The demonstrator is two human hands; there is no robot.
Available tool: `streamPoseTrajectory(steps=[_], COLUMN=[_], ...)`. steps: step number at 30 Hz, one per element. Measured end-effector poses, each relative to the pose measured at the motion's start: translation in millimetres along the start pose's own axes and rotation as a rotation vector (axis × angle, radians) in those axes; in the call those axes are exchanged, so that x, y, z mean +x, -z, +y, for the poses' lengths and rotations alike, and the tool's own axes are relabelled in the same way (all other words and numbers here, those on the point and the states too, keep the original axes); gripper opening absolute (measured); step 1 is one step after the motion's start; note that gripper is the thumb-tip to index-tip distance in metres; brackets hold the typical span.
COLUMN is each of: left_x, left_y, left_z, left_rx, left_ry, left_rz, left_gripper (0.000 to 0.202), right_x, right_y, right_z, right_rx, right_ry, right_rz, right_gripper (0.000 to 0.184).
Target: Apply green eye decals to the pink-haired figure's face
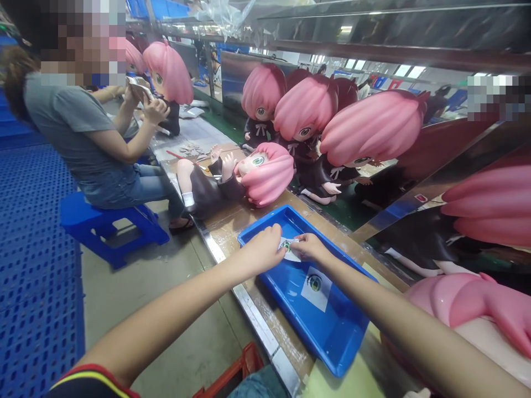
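Both my hands pinch one small white sheet printed with a green eye, an eye decal [287,245], above the far part of a blue tray [286,315]. My left hand [267,247] grips the sheet's left side, fingers closed. On its right side, my right hand [309,247] holds it between thumb and fingers. A second eye decal [316,288] lies flat in the tray, closer to me. Just past the tray, a pink-haired figure [267,174] in a black dress lies on its back on the table.
Several pink-haired figures [307,108] stand behind the table, near a metal frame. Another figure [468,309] lies close on the right. A co-worker [91,127] sits at the far left on a blue stool [112,226]. The table's metal edge [265,326] runs along my left.
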State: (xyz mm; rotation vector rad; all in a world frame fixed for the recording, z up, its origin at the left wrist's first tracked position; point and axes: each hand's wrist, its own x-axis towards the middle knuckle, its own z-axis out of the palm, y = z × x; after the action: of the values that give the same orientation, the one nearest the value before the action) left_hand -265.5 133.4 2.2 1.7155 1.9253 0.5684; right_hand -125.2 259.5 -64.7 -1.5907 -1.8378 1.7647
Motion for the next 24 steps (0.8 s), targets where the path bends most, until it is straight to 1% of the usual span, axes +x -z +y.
streamPoseTrajectory(steps=[5, 8, 10, 15, 20, 24], left_x=[25.8, 36.0, 40.9, 46.0, 42.4, 33.8], left_y=[-4.9, -5.5, -6.4, -12.9, -16.6, -13.7], left_z=[-3.2, -7.3, -11.0, -15.8, -7.1, -0.6], left_rx=[-0.015, -0.068, -0.124, -0.369, -0.692, -0.872], left_ry=[0.162, 0.238, 0.278, 0.321, 0.302, 0.254], left_rz=[-0.136, -0.19, -0.205, -0.151, -0.078, -0.029], left_gripper=[0.033, 0.034, 0.035, 0.036, 0.032, 0.028], right_x=[0.4, -4.8, -10.0, -30.2, -61.4, -85.8], right_y=[-2.9, -3.9, -2.4, 9.6, 23.4, 28.3], right_z=[0.5, -1.4, -4.2, -14.3, -25.8, -36.5], right_rx=[0.022, 0.051, 0.075, 0.142, 0.152, 0.149], right_ry=[-0.058, -0.051, -0.038, 0.045, 0.14, 0.157], right_rz=[0.01, 0.012, -0.002, -0.036, -0.031, 0.008], right_gripper=[0.035, 0.033, 0.031, 0.028, 0.025, 0.025])
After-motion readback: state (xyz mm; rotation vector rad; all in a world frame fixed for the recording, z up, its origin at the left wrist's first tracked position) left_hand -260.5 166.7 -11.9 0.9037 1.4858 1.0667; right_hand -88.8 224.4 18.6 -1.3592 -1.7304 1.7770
